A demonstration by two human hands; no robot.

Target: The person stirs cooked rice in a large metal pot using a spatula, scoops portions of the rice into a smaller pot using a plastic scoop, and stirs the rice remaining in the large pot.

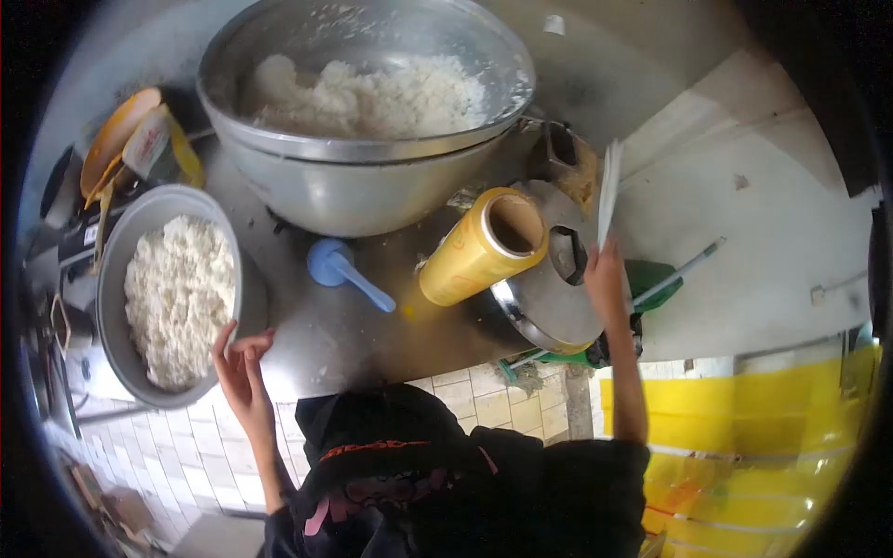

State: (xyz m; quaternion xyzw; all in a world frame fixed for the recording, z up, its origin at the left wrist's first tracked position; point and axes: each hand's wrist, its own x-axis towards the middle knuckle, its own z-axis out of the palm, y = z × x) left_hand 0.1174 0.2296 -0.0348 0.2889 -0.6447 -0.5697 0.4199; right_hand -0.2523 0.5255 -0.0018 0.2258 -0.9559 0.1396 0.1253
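Observation:
My left hand [244,367] is beside the right rim of a grey tub [112,330] full of white, lumpy food like cooked rice [181,298]. Its fingers are apart and hold nothing; I cannot tell whether they touch the rim. My right hand [605,274] is closed around the lower end of a long, flat white tool [609,191], seen nearly edge-on and pointing up. Below and left of that hand is a round metal lid [558,312] with a dark handle. More white food [409,98] lies in a large metal bowl [363,191] at the back.
A blue scoop [349,272] lies on the metal table [307,344]. A yellow roll [479,246] with a cardboard core stands tilted against the lid. An orange-rimmed item [116,144] is behind the tub. At right are a green dustpan-like object [656,284] and yellow sheeting [763,418].

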